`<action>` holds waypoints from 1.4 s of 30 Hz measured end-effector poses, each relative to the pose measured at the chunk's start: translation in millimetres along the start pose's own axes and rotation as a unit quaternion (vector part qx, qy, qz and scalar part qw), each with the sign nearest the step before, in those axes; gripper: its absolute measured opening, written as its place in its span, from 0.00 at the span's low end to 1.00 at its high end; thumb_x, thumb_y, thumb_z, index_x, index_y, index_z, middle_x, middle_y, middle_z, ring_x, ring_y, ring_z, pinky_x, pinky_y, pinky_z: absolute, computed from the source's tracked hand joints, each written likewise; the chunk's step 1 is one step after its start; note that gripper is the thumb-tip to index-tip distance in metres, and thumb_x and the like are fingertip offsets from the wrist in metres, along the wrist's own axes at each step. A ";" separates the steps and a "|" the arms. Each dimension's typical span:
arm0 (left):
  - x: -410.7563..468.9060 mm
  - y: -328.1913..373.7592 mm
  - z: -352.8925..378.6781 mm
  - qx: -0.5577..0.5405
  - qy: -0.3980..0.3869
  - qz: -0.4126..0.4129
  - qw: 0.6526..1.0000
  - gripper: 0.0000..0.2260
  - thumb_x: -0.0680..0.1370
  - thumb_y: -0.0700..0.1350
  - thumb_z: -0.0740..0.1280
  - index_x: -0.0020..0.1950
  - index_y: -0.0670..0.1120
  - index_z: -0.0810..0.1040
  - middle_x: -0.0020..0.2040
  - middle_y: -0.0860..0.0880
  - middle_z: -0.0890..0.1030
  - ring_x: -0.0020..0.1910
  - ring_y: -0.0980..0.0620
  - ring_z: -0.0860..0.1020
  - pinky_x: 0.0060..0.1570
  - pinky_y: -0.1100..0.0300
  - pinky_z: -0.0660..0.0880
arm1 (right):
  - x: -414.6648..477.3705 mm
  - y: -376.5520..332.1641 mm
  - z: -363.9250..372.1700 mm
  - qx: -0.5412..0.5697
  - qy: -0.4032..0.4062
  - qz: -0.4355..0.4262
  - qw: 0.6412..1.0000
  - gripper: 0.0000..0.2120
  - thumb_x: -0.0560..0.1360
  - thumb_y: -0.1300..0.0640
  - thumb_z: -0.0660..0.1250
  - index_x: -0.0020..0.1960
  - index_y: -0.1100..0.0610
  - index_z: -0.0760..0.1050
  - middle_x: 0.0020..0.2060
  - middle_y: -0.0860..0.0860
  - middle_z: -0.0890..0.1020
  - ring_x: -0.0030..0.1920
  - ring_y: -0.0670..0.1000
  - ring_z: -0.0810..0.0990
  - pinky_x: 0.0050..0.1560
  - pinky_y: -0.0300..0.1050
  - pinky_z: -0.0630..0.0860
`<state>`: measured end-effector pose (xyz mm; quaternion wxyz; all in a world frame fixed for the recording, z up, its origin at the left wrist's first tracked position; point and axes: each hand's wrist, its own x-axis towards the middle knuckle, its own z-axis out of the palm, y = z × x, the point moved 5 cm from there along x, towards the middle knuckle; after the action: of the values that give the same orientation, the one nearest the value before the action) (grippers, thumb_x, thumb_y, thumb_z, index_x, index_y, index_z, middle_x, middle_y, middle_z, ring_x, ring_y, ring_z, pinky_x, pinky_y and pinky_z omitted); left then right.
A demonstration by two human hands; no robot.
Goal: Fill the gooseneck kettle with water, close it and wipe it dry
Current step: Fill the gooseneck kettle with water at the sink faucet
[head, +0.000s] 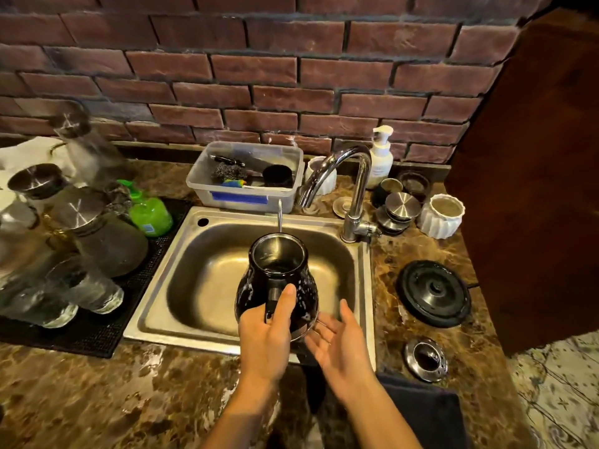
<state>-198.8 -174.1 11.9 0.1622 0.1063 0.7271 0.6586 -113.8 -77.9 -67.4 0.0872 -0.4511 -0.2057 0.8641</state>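
Note:
The black gooseneck kettle (278,277) hangs over the steel sink (194,306), its mouth open and lidless, its thin spout pointing away toward the tap. Wet drops speckle its body. My left hand (267,332) grips the kettle's handle on the near side, thumb pointing up. My right hand (340,345) is just right of the kettle's base, fingers spread, palm toward it, holding nothing. The chrome tap (340,176) arches over the sink's back right; I see no water running. The black kettle lid (434,293) lies on the marble counter to the right. A dark cloth (421,406) lies at the counter's front edge.
A sink strainer (426,359) lies on the counter in front of the lid. A clear tub of scrubbers (246,176) stands behind the sink. Glass jars and glasses (81,254) crowd a black mat on the left. A soap pump (381,157) and white cups stand right of the tap.

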 end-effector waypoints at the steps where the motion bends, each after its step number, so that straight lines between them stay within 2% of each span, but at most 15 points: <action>1: 3.5 -0.7 1.4 0.001 -0.006 0.000 1.000 0.19 0.78 0.59 0.67 0.29 0.53 0.75 0.24 0.58 0.75 0.29 0.31 0.67 0.29 0.41 0.69 | 4.8 0.0 -0.3 0.003 0.003 0.000 1.000 0.26 0.81 0.40 0.59 0.61 0.63 0.76 0.58 0.61 0.83 0.63 0.58 0.80 0.72 0.55 0.70; 3: 11.2 -3.2 3.3 0.006 -0.017 0.004 1.000 0.19 0.77 0.60 0.67 0.31 0.52 0.76 0.26 0.57 0.76 0.31 0.38 0.70 0.33 0.43 0.71 | 13.9 0.3 -1.0 0.014 0.009 -0.002 1.000 0.24 0.81 0.41 0.59 0.58 0.62 0.76 0.57 0.61 0.83 0.61 0.58 0.80 0.70 0.54 0.71; 7: 25.2 -11.7 10.5 0.014 -0.044 -0.002 0.999 0.22 0.80 0.56 0.66 0.32 0.42 0.75 0.27 0.48 0.66 0.30 0.34 0.70 0.29 0.36 0.68 | 27.4 3.5 -4.9 0.039 0.020 -0.019 0.999 0.27 0.80 0.40 0.60 0.63 0.63 0.76 0.58 0.61 0.84 0.62 0.58 0.81 0.70 0.55 0.72; 9: 31.3 -16.2 13.8 0.008 -0.063 0.013 0.998 0.22 0.82 0.53 0.66 0.28 0.52 0.77 0.23 0.53 0.67 0.23 0.49 0.68 0.24 0.48 0.66 | 34.1 5.2 -8.6 0.049 0.023 -0.028 0.998 0.29 0.80 0.39 0.60 0.65 0.64 0.75 0.59 0.61 0.84 0.62 0.59 0.81 0.71 0.55 0.71; 12: 40.2 -20.9 19.9 0.012 -0.086 0.019 0.996 0.22 0.82 0.52 0.66 0.27 0.54 0.76 0.22 0.60 0.74 0.24 0.57 0.73 0.30 0.65 0.67 | 41.9 3.6 -13.5 0.056 0.027 -0.041 0.997 0.30 0.80 0.39 0.60 0.66 0.64 0.75 0.59 0.62 0.83 0.62 0.59 0.81 0.71 0.56 0.70; 14: 47.1 -22.5 21.9 -0.002 -0.093 0.009 0.996 0.22 0.81 0.54 0.67 0.28 0.49 0.76 0.23 0.59 0.74 0.27 0.49 0.73 0.31 0.58 0.71 | 46.0 0.7 -15.0 0.049 0.027 -0.053 0.997 0.29 0.80 0.39 0.59 0.65 0.64 0.75 0.58 0.62 0.84 0.62 0.59 0.82 0.71 0.56 0.71; 17: 58.2 -18.4 21.9 -0.024 -0.093 0.007 0.995 0.24 0.78 0.59 0.68 0.39 0.38 0.70 0.25 0.54 0.69 0.46 0.22 0.74 0.44 0.30 0.76 | 54.8 -2.5 -16.3 0.025 0.017 -0.063 0.998 0.29 0.80 0.39 0.59 0.65 0.63 0.75 0.58 0.61 0.84 0.62 0.59 0.82 0.71 0.56 0.71; 19: 64.3 -13.8 19.9 -0.021 -0.098 0.022 0.995 0.23 0.77 0.61 0.68 0.40 0.40 0.73 0.27 0.54 0.70 0.47 0.23 0.76 0.48 0.31 0.77 | 61.4 -7.5 -15.4 -0.021 0.017 -0.069 0.997 0.28 0.81 0.39 0.58 0.64 0.62 0.76 0.58 0.60 0.84 0.62 0.58 0.82 0.71 0.56 0.71; 21: 70.3 -9.3 17.8 -0.008 -0.103 0.029 0.994 0.21 0.77 0.60 0.67 0.33 0.45 0.77 0.25 0.54 0.69 0.37 0.29 0.76 0.38 0.40 0.76 | 70.0 -20.4 -13.4 -0.095 0.034 -0.088 0.991 0.24 0.82 0.42 0.59 0.63 0.61 0.78 0.57 0.59 0.85 0.60 0.57 0.82 0.69 0.56 0.73; 26: 78.1 -0.2 14.5 -0.003 -0.127 0.022 0.992 0.22 0.77 0.59 0.65 0.24 0.54 0.78 0.21 0.59 0.73 0.23 0.55 0.70 0.26 0.57 0.66 | 84.4 -100.5 -0.7 -0.306 0.121 -0.222 0.918 0.19 0.81 0.48 0.64 0.67 0.57 0.76 0.53 0.50 0.84 0.49 0.47 0.84 0.52 0.46 0.82; 29: 80.7 2.4 16.1 -0.005 -0.149 0.028 0.988 0.24 0.78 0.58 0.64 0.22 0.53 0.77 0.20 0.58 0.73 0.21 0.61 0.72 0.28 0.62 0.64 | 96.4 -151.7 3.4 -0.405 0.166 -0.270 0.857 0.38 0.73 0.35 0.68 0.75 0.56 0.68 0.69 0.54 0.77 0.68 0.57 0.76 0.69 0.60 0.72; 32: 83.6 3.7 17.6 -0.005 -0.153 0.028 0.988 0.25 0.77 0.58 0.65 0.21 0.52 0.75 0.19 0.57 0.71 0.20 0.60 0.70 0.28 0.60 0.62 | 109.0 -180.3 4.0 -0.482 0.185 -0.280 0.809 0.29 0.75 0.37 0.66 0.56 0.63 0.81 0.49 0.60 0.86 0.52 0.60 0.84 0.60 0.60 0.78; 34: 85.4 6.1 18.2 0.000 -0.150 0.032 0.988 0.25 0.77 0.58 0.65 0.20 0.52 0.73 0.18 0.56 0.70 0.19 0.60 0.69 0.27 0.59 0.61 | 107.5 -194.9 5.4 -0.561 0.227 -0.285 0.743 0.28 0.78 0.39 0.63 0.46 0.65 0.83 0.37 0.60 0.85 0.40 0.59 0.84 0.50 0.53 0.79; 37: 89.4 7.8 18.9 0.016 -0.141 0.048 0.989 0.27 0.77 0.58 0.66 0.19 0.51 0.70 0.18 0.55 0.68 0.19 0.60 0.67 0.29 0.60 0.62 | 107.3 -213.8 -1.7 -0.631 0.283 -0.261 0.674 0.32 0.78 0.36 0.60 0.34 0.63 0.80 0.34 0.59 0.84 0.40 0.59 0.83 0.45 0.51 0.78; 42: 93.7 9.0 23.4 0.038 -0.133 0.063 0.988 0.28 0.76 0.58 0.66 0.18 0.50 0.68 0.17 0.55 0.67 0.21 0.59 0.67 0.29 0.67 0.64 | 118.1 -231.6 -5.8 -0.630 0.244 -0.275 0.684 0.19 0.79 0.40 0.64 0.43 0.54 0.84 0.40 0.56 0.86 0.45 0.59 0.83 0.52 0.57 0.81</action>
<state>-277.1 -117.0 10.0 0.2120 0.2445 0.7154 0.6193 -185.4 171.9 -57.7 0.0634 -0.5174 -0.7882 0.3273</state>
